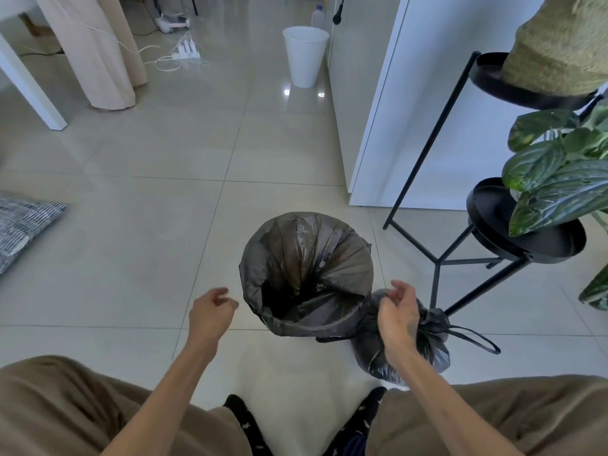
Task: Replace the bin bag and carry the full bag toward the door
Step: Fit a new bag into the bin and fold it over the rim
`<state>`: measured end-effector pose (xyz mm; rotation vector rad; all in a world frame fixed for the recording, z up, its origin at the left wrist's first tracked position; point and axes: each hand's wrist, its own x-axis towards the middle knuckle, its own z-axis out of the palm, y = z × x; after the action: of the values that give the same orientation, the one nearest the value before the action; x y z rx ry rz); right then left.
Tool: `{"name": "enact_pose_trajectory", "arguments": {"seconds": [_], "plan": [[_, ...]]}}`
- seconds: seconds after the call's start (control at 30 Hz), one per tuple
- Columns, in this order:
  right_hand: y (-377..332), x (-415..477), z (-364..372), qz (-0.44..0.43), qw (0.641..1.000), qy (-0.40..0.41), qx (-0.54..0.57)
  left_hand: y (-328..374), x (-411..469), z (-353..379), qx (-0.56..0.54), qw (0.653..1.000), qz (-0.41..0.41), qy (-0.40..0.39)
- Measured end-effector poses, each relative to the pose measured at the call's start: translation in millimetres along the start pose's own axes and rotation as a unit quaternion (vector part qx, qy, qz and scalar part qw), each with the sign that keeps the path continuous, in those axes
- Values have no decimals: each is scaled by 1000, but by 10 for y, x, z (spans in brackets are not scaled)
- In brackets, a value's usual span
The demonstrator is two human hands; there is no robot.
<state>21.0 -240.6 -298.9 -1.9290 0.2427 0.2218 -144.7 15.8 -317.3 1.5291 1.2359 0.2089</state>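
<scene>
A bin lined with a fresh dark grey bag (306,274) stands on the tiled floor in front of me, the bag folded over its rim and open at the top. A tied full black bag (431,337) lies on the floor just right of the bin, its drawstring loops trailing to the right. My left hand (210,311) hovers left of the bin's rim with loosely curled fingers, holding nothing. My right hand (398,311) hangs above the full bag, beside the bin's right rim, fingers half curled and apart, with nothing in it.
A black metal plant stand (493,232) with leafy plants stands close on the right. Behind it is a white cabinet (394,110). A white bin (304,57) sits farther back. Cables and a power strip (186,51) lie far left, near a curtain (98,54). A striped cushion (23,225) lies at left.
</scene>
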Motion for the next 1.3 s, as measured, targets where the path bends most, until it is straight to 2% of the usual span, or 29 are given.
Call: {"name": "enact_pose_trajectory", "arguments": {"seconds": [0.03,0.1,0.17,0.3,0.5,0.7,0.77,0.87,0.97,1.03,1.1,1.3], "plan": [[-58,87,30,-31,999,-9,4,81,-26,48,-29,999,36,21],[-136,252,116,-81,994,-69,-18,243,-57,209,-91,993,71,-3],[-188,367,208,-99,986,-134,-23,359,-43,377,-144,987,55,-38],[-240,488,361,-85,979,-187,14,434,48,538,-226,972,6,-58],[-46,572,498,34,974,-192,116,405,189,612,-285,954,-32,-92],[38,600,491,134,937,-250,205,403,400,585,-337,927,-78,-146],[11,614,485,132,944,-237,189,401,467,573,-318,937,-76,-123],[-66,695,483,96,976,-166,107,389,564,523,-291,955,-38,-49],[-226,793,455,-15,993,-110,41,417,616,483,-307,952,-7,-23],[-313,882,503,-56,987,-146,21,467,594,523,-311,948,-1,-63],[-395,965,573,-61,976,-207,-1,523,552,587,-313,945,-8,-94],[-299,1133,656,39,955,-276,102,501,637,604,-347,925,-40,-149]]}}
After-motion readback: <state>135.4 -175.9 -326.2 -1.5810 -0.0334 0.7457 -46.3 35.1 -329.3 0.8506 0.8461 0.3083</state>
